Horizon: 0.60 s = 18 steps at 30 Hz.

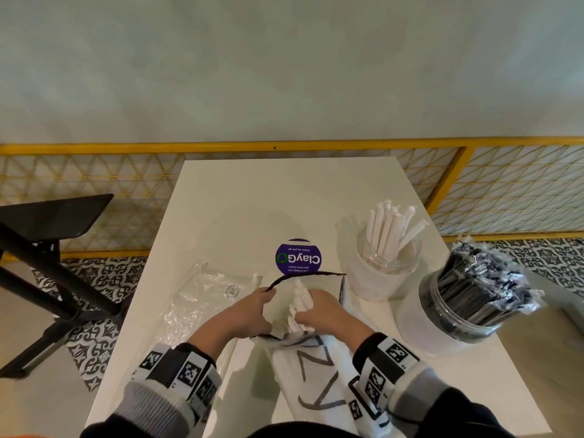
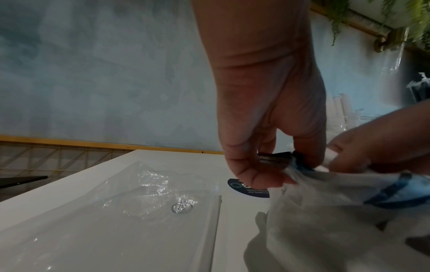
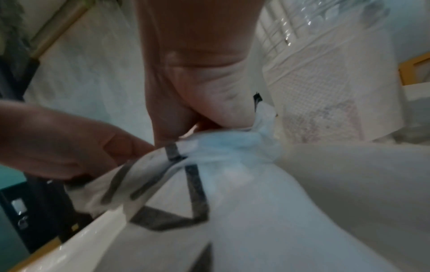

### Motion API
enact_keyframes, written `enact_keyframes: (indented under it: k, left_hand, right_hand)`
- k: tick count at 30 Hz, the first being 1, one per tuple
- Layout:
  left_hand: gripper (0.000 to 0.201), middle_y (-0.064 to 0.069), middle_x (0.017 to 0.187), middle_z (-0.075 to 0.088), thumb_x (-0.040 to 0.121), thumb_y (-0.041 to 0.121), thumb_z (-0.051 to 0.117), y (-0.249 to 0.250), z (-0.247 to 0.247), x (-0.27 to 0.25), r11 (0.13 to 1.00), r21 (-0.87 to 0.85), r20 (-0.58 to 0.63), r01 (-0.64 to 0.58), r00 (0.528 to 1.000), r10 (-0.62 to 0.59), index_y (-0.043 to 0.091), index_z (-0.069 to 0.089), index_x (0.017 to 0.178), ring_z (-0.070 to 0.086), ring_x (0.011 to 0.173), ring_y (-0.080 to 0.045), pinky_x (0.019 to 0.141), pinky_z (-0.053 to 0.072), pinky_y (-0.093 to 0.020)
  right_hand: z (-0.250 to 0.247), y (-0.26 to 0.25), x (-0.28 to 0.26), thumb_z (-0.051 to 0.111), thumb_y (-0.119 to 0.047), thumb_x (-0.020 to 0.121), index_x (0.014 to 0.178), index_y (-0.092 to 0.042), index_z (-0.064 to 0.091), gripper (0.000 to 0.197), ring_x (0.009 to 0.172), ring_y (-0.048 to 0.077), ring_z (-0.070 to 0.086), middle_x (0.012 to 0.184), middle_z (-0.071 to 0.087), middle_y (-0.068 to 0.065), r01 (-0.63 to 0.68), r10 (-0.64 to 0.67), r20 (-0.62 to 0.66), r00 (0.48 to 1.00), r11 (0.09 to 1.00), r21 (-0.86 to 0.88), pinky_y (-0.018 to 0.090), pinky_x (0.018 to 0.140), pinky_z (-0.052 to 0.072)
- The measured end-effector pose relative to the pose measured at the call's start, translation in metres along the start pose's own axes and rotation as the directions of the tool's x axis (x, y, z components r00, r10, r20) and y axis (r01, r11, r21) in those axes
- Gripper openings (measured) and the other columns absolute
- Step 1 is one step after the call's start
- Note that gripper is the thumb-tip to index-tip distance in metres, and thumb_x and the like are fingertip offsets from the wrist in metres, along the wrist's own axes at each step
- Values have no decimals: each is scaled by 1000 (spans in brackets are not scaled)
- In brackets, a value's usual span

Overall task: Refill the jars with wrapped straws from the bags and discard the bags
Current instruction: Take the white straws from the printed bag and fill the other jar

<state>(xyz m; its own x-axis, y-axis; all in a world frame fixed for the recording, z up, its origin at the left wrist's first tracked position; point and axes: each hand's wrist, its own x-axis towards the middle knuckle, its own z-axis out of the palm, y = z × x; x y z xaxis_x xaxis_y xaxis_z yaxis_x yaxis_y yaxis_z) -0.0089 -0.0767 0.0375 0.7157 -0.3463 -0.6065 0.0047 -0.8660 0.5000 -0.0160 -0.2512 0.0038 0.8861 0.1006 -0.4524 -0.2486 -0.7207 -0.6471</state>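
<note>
While the printed bag [image 1: 311,371] is lying at the near edge of the white table [image 1: 284,197], its black-banded mouth is being held apart on the left by the left hand [image 1: 249,314], fingers and thumb pinched on the rim. At the same moment a bundle of white wrapped straws [image 1: 300,298] is gripped by the right hand [image 1: 322,311], fingers curled round it just at the bag's opening.

Handling, as judged: thin film, soft & floppy, prob. slippery, so the rim is best pinched where the dark band stiffens it. The straws look light, their paper sleeves easily crumpled; a loose grip round the middle of the bundle would suit, w/ the ends kept together so none slide out.

Targets: the clear jar w/ white straws [image 1: 387,257] is seen only part full, right of the bag. The jar of dark straws [image 1: 471,298] is seen packed, nearer the table's right edge. An empty clear bag [image 1: 205,295] is left lying flat on the left, not yet binned.

Hard to make out: how many straws are left inside the printed bag can't be told, since the film is cloudy & both hands cover the mouth. The right fingertips are hidden in the right-wrist view, which is blurred. No bin is seen anywhere.
</note>
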Motion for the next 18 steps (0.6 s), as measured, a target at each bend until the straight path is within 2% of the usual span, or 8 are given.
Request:
enact_keyframes:
  k: [3,5,7,10,13,15,16,18]
  left_hand:
    - [79,3,157,12,82,10,55,2,1,1,1000,17,8,2,1000,-2,15,13,149,51,109,-18,88,45,-26]
    - [80,3,156,13,82,11,56,3,2,2,1000,19,11,0,1000,0,15,14,149,54,103,-18,89,46,-28]
    - [79,2,156,13,83,12,57,3,2,4,1000,8,13,-10,1000,10,14,14,149,54,102,-18,85,45,-26]
    - [78,4,157,11,84,11,57,2,3,5,999,-38,20,-14,1000,14,14,14,149,47,121,-18,85,40,-20]
    - [79,5,157,10,84,11,58,2,5,5,997,-71,17,-2,1000,4,14,14,149,54,104,-17,81,46,-25]
    - [79,5,157,9,83,10,57,1,6,6,997,-71,12,15,1000,-14,17,14,149,56,101,-19,82,49,-29]
    - [79,6,157,9,83,10,57,1,6,7,997,-71,11,18,1000,-17,17,14,149,56,102,-19,84,50,-31]
    - [80,6,157,10,82,9,57,0,6,7,997,-71,7,15,1000,-14,18,14,149,57,101,-21,85,50,-32]
  right_hand:
    - [-21,-15,-13,67,-11,74,87,-8,55,18,72,17,54,81,59,4,116,-106,-69,992,979,170,32,65,46]
    - [-38,-26,-22,68,-19,81,99,-5,57,26,77,18,62,88,67,6,195,-163,-143,976,949,249,35,72,51]
    - [-58,-39,-34,69,-30,84,109,-5,55,38,82,18,66,93,69,7,223,-138,-257,957,914,340,35,74,54]
    - [-99,-62,-55,66,-29,88,99,-5,58,27,60,7,60,74,63,0,344,-136,-467,874,851,397,24,56,49]
    - [-150,-79,-77,65,-27,88,89,-13,58,15,60,13,58,68,60,-4,501,-131,-703,699,791,351,25,54,50]
    - [-179,-82,-85,65,-17,87,94,-4,59,15,64,10,58,72,60,-3,633,-116,-839,532,712,303,24,60,50]
    - [-191,-81,-87,64,-11,87,97,0,57,17,65,9,58,74,59,-2,687,-96,-888,449,673,274,23,61,50]
    - [-206,-77,-86,63,-6,86,95,-8,54,13,66,6,57,77,57,-4,744,-61,-940,335,629,224,19,62,49]
